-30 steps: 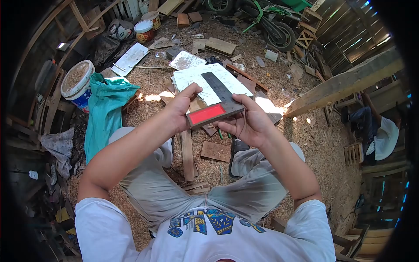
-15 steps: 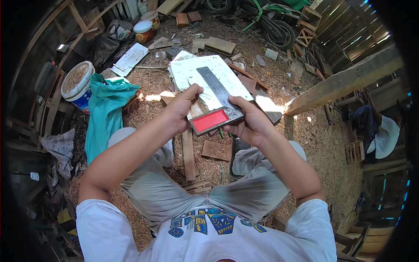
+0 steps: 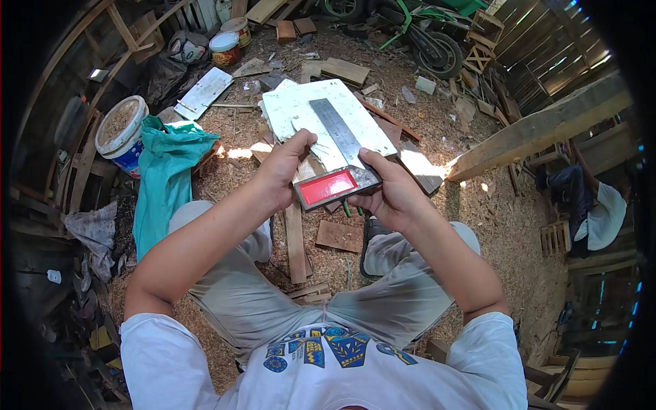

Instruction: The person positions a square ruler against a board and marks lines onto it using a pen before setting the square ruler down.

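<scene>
A try square [image 3: 337,137] with a grey metal blade and a dark handle with a red inset is held up in front of me, its blade pointing away. My left hand [image 3: 283,171] grips the left end of the handle, thumb on top. At the corner where blade and handle meet, my right hand [image 3: 391,188] holds the square, with its thumb on top and fingers beneath. Behind the blade lies a white board [image 3: 287,109] with a worn, chipped surface.
Wood scraps [image 3: 339,236] lie on the sawdust floor. A teal cloth [image 3: 164,178] hangs by a white bucket [image 3: 123,130] at left. A wooden post [image 3: 540,130] slants at right, near a seated person [image 3: 605,215]. A motorcycle [image 3: 430,48] stands at the back.
The try square has tilted, so its red inset faces up more and its blade has shifted left and away. The white board appears farther up and left. Both hands keep their grip.
</scene>
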`<state>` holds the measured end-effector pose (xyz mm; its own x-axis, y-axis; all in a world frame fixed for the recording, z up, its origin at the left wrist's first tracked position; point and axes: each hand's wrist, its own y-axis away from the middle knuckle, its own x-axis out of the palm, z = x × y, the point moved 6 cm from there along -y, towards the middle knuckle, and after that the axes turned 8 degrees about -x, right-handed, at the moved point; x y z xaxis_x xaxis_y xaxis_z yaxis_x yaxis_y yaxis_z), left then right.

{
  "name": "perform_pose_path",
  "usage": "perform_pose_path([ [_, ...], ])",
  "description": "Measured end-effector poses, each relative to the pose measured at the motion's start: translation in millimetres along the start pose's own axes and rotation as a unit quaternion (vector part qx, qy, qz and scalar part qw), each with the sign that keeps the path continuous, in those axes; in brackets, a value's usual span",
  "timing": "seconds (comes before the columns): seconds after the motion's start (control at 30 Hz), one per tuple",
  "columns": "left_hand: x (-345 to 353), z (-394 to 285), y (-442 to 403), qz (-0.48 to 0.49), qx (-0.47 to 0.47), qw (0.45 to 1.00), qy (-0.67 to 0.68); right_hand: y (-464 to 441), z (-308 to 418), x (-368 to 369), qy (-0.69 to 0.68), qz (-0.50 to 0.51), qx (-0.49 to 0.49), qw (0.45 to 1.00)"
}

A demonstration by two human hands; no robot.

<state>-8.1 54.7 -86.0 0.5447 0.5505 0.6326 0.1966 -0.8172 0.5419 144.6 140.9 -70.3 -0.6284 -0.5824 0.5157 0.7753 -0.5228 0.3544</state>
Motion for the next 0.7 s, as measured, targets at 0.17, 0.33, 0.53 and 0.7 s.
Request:
perform_pose_path([
  [0.17, 2, -4, 1, 0.035, 0.023, 0.999, 0.007, 2, 2, 3, 0.021, 0.016, -0.009, 1.0],
  [0.33, 1, -7, 1, 0.023, 0.051, 0.998, -0.035, 6, 4, 7, 0.0, 0.023, 0.005, 1.0],
  [0.53, 5, -7, 6, 0.033, 0.09, 0.994, -0.044, 4, 1, 4, 0.002, 0.043, 0.013, 0.999],
  [0.7, 3, -8, 5, 0.032, 0.132, 0.988, -0.069, 1, -6, 5, 0.016, 0.022, -0.002, 1.0],
])
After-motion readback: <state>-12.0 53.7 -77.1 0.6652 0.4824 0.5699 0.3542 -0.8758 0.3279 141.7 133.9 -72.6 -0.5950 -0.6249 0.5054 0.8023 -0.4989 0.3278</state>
